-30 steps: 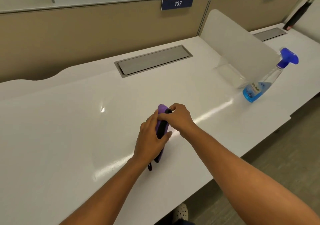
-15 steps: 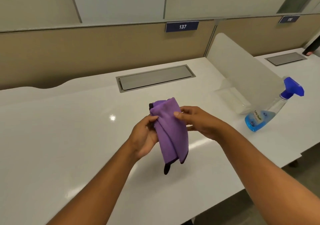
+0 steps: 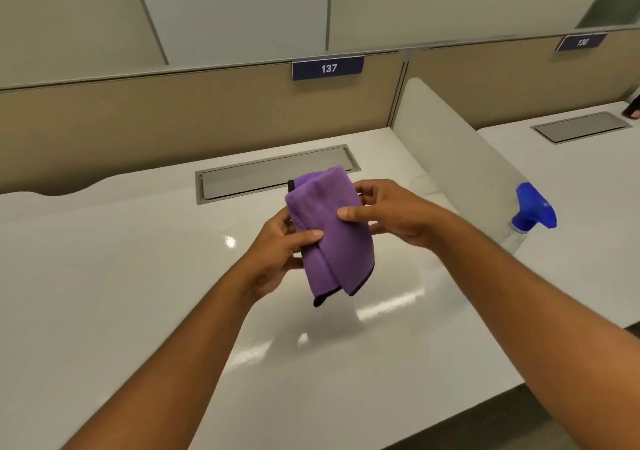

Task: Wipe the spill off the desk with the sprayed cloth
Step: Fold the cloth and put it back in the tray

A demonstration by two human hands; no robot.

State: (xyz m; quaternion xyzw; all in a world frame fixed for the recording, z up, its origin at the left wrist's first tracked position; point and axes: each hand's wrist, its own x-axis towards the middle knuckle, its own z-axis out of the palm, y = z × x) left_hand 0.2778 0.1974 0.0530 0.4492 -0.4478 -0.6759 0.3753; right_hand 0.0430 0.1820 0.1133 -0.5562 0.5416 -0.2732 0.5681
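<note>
A folded purple cloth (image 3: 330, 228) with a dark trim hangs in the air above the white desk (image 3: 138, 276), held by both hands. My left hand (image 3: 280, 252) grips its left edge with the thumb pressed on the front. My right hand (image 3: 391, 214) pinches its upper right edge between thumb and fingers. The cloth's lower corners dangle free above the desk. No spill is distinguishable on the glossy desk surface, only light reflections.
A spray bottle (image 3: 531, 212) with a blue trigger head stands at the right, beside a translucent divider panel (image 3: 460, 162). A grey cable hatch (image 3: 277, 172) is set into the desk behind the cloth. A beige partition with a "137" plate (image 3: 328, 67) backs the desk.
The cloth was pressed low near the desk between both hands a second ago. It has been lifted and opened out, and the view has tilted up.
</note>
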